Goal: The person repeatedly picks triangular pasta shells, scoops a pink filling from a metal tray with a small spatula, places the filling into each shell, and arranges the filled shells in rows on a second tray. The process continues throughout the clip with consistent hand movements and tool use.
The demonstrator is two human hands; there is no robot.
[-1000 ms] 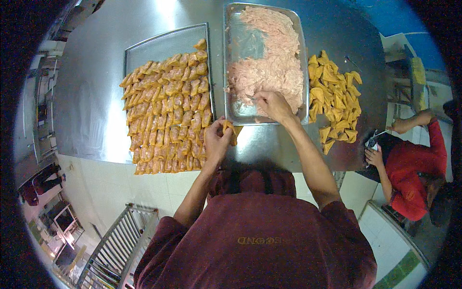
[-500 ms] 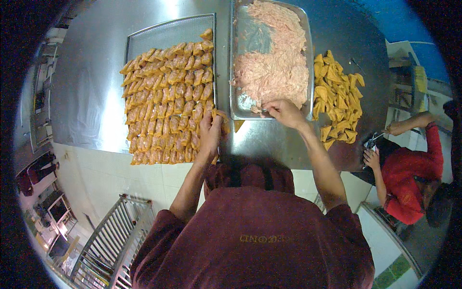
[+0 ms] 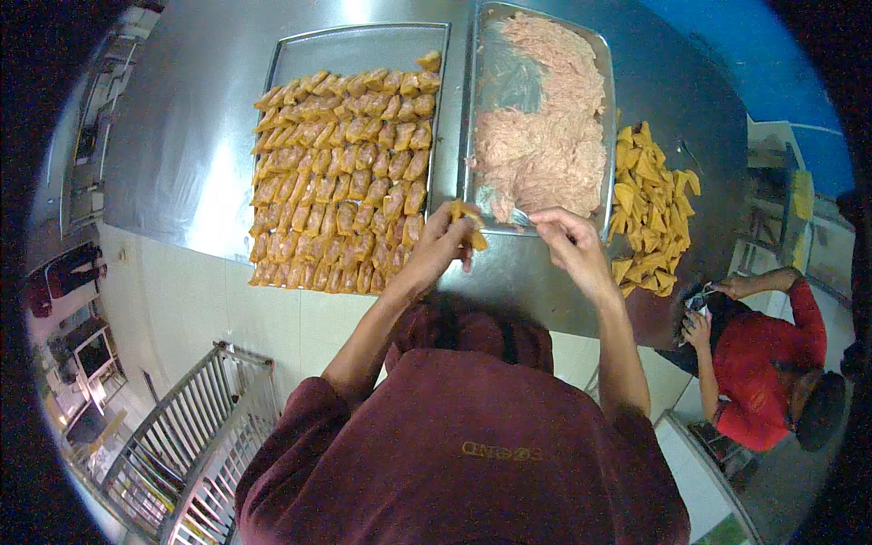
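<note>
My left hand [image 3: 438, 250] is closed on a yellow-brown piece of fried tofu [image 3: 474, 238], in front of the gap between two trays. Fingers pinched, my right hand [image 3: 576, 250] is at the near edge of a deep metal tray [image 3: 470, 118] of pale pink minced meat [image 3: 545, 150]. Something small and shiny shows at its fingertips, but its kind is unclear. To the left, a mesh tray [image 3: 363, 53] bears rows of meat-filled tofu pieces [image 3: 345, 186]. A heap of unfilled, roughly triangular tofu pieces [image 3: 652, 213] lies right of the meat.
Everything stands on a shiny steel table [image 3: 182, 145]. At the right, a person in a red top [image 3: 767, 354] has both hands around a small object by the table edge. A slatted metal rack [image 3: 200, 427] stands on the floor at lower left.
My left hand has moved right, away from the mesh tray's edge, with the tofu piece. My right hand has shifted slightly from the meat tray's near corner. The whole view has shifted a little.
</note>
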